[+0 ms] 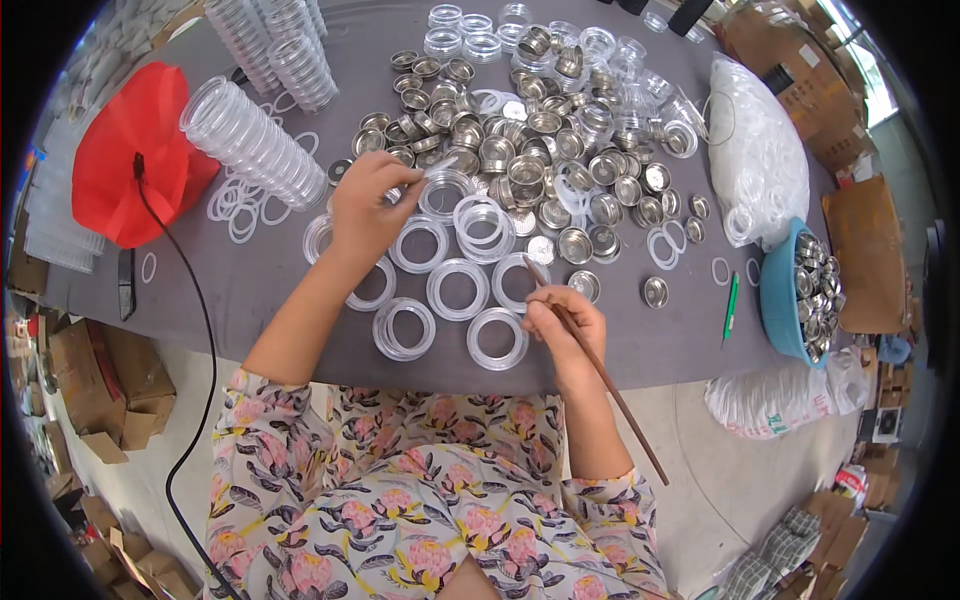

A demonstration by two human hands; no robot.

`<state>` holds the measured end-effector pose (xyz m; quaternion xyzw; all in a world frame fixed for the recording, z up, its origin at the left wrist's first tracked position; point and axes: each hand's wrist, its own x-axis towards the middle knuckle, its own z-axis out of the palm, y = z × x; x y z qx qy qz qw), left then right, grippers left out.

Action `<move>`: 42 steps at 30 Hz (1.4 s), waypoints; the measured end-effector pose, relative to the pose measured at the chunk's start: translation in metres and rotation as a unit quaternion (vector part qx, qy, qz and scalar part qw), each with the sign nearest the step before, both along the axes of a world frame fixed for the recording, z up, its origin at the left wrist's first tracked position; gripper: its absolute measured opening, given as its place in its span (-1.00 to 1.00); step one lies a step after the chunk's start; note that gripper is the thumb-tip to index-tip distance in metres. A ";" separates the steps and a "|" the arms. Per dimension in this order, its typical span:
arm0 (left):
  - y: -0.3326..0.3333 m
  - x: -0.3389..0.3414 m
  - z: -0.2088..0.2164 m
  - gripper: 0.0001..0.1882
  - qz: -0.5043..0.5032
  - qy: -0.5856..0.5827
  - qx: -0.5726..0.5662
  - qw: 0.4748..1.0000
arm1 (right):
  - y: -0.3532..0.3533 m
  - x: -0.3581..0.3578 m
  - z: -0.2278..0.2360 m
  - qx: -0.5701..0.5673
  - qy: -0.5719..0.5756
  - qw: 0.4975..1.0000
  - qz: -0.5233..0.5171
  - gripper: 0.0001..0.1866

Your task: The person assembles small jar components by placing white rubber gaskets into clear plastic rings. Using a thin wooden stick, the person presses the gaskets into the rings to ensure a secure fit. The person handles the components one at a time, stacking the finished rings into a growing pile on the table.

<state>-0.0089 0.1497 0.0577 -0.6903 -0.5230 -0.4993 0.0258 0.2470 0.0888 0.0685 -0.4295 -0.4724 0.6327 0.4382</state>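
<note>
Two grips: left grip point(375, 205) and right grip point(565, 330), both bare, over the grey-covered tabletop point(665, 350).
Left grip state: thumb and fingers pinched together on a thin pale piece point(441, 165); its full form cannot be told, being small and partly hidden.
Right grip state: closed around a slim brown stick point(625, 410), held much as a pen is.
Stick position: slanted, upper end at the clear rings, lower end reaching past the tabletop's near edge; contact between tip and ring cannot be told.
Clear rings point(458, 314): grouped between and just beyond the grips, lying flat, several touching; one farther back bears a thin white ring point(462, 218).
Silver cups point(525, 170): loose heap beyond the rings, some upright, some tilted; the pale piece is held at its near left side.
Left side: leaning stack of clear cups point(250, 140), with a red cloth item point(140, 150) beside it and a black cable point(203, 310) running toward the person.
Right side: filled transparent bag point(755, 150); blue basin point(778, 300) containing more silver cups; green pen point(731, 308) near the basin.
</note>
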 end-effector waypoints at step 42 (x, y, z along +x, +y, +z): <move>-0.043 -0.051 -0.018 -0.87 0.027 0.184 -0.143 0.972 | -0.028 0.036 -0.004 0.089 0.011 0.985 -0.146 -0.89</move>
